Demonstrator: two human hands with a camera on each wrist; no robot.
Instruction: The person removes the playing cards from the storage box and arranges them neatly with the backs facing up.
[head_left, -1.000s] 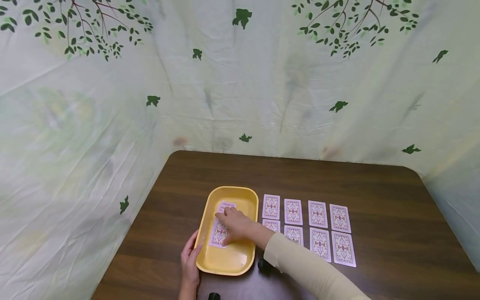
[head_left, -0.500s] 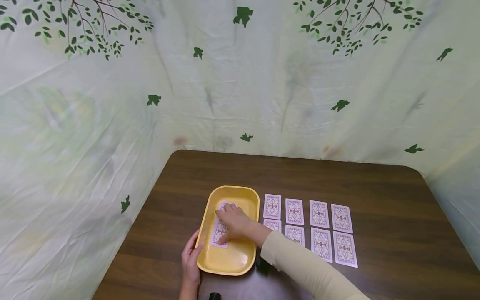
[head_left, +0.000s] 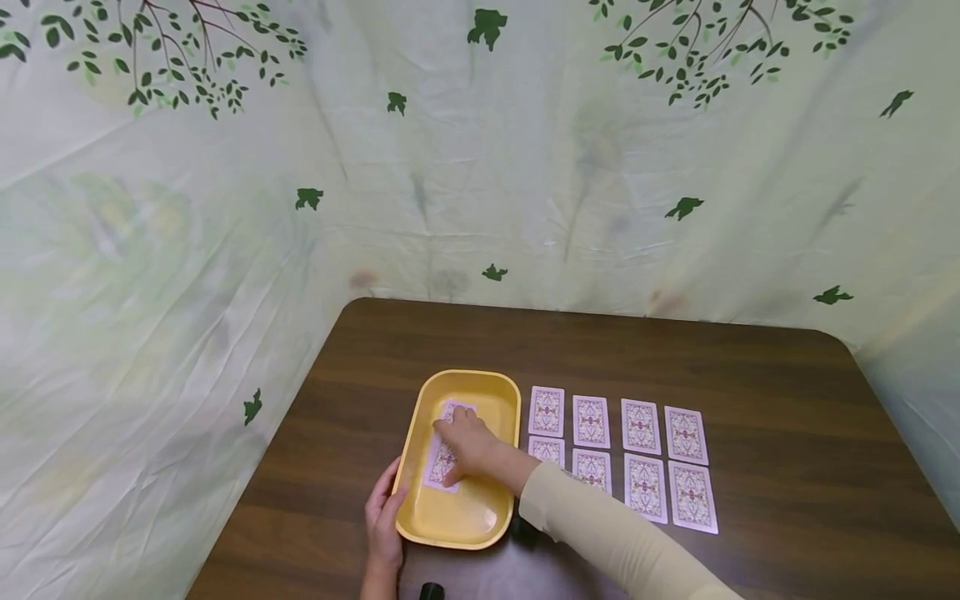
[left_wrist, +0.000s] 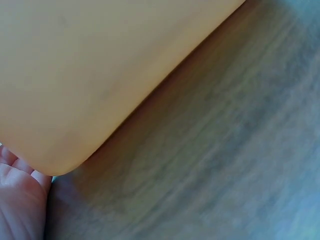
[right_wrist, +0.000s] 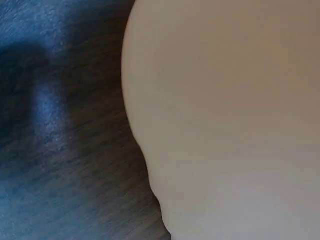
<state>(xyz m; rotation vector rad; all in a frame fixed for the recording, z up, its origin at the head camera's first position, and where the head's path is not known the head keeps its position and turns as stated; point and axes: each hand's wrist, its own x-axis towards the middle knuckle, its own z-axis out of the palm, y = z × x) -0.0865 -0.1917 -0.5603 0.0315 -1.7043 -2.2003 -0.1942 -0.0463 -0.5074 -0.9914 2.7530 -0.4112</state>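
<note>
In the head view, a yellow tray (head_left: pixel 465 527) sits near the front of the brown table. My left hand (head_left: pixel 384 525) grips its left side, thumb on the rim and fingers outside. The left wrist view shows part of that hand (left_wrist: pixel 22 205) at a corner of the tray (left_wrist: pixel 90 85). Inside the tray lie patterned playing cards (head_left: pixel 442 460), backs up, in a lengthwise strip. My right hand (head_left: pixel 472 446) reaches over the tray's right side and holds a card, fingertips toward its far end and thumb by its near edge. The hand partly covers the cards.
Right of the tray, several playing cards (head_left: pixel 642 427) lie face down in two rows. My right sleeve (head_left: pixel 600 525) passes over the near row's left part. A black object (head_left: pixel 431 592) is at the front edge. A leaf-printed curtain (head_left: pixel 525 167) hangs behind the table.
Both hands, the tray and the cards keep nearly the same places. The whole head view has shifted slightly.
</note>
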